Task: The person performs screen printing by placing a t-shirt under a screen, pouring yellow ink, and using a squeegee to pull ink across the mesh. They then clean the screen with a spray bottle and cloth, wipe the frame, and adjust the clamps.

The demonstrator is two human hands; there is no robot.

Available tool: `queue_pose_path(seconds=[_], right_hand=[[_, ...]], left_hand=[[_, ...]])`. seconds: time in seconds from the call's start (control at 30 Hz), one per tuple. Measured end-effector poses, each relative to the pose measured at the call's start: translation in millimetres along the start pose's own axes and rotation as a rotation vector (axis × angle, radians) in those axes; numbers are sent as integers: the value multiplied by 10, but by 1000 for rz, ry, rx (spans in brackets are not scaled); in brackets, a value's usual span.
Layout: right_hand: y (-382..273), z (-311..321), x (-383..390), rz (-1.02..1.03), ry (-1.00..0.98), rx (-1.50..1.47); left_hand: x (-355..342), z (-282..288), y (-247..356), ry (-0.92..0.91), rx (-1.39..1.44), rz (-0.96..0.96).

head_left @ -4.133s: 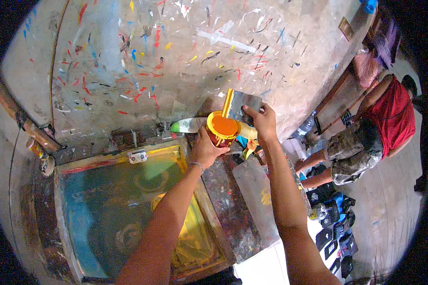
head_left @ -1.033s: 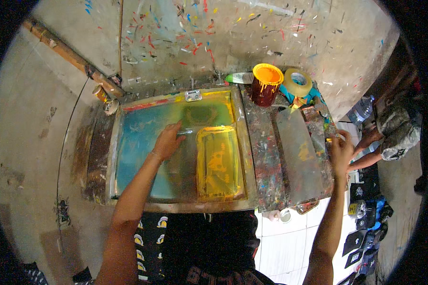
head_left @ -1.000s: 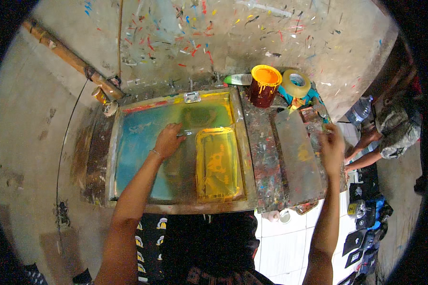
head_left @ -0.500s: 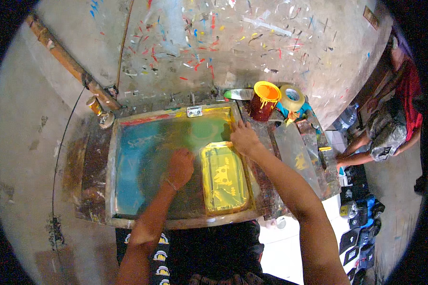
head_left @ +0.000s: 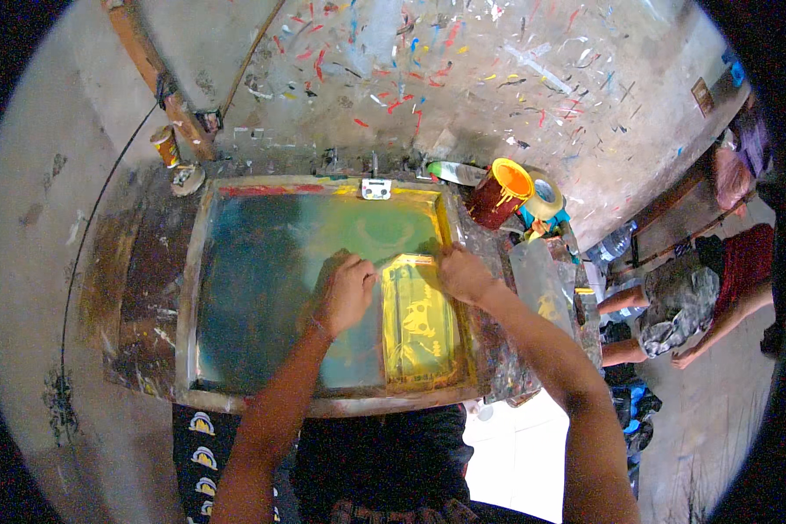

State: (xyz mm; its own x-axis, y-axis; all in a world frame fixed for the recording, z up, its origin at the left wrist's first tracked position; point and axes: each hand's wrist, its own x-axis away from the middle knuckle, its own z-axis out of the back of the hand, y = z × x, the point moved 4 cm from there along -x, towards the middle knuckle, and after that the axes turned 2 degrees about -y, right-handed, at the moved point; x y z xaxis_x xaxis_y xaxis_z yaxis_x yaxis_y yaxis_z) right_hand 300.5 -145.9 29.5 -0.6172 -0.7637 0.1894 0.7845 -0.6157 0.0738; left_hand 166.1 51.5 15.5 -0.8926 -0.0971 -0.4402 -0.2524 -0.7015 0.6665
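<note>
- Left hand curled over the screen, can't tell from here if it's gripping anything
- right hand bent beside the yellow patch, same deal
- screen's lying on the worktop

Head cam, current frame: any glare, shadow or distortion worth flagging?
Head view: white floor tiles nearly blown out; head view: broad shadow darkens the mesh left of the left hand; head view: fisheye bows the lower edge of the wooden frame, black fills the corners.
</note>
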Motion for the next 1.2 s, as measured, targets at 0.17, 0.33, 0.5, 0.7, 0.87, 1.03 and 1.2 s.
queue_pose_path(seconds=[0.17, 0.33, 0.5, 0.7, 0.87, 1.03, 1.2], right_hand=[[120, 76, -86, 14, -93, -15], [73, -70, -124, -10, -116, -25], [-47, -151, -58, 30, -122, 40], [-176, -90, 89, 63, -164, 16], [-330, 93, 268, 154, 35, -315], [-258, 156, 428, -19, 202, -402], [-205, 91, 505, -65, 310, -435]], left_hand=[[-29, -20, 10, 10, 29, 93], [-29, -49, 88, -132, -132, -12], [-37, 0, 6, -125, -160, 3], [-24, -15, -99, -54, -159, 11], [-33, -215, -30, -194, -180, -31], [33, -352, 203, -168, -152, -119], [187, -272, 564, -305, -176, -230]])
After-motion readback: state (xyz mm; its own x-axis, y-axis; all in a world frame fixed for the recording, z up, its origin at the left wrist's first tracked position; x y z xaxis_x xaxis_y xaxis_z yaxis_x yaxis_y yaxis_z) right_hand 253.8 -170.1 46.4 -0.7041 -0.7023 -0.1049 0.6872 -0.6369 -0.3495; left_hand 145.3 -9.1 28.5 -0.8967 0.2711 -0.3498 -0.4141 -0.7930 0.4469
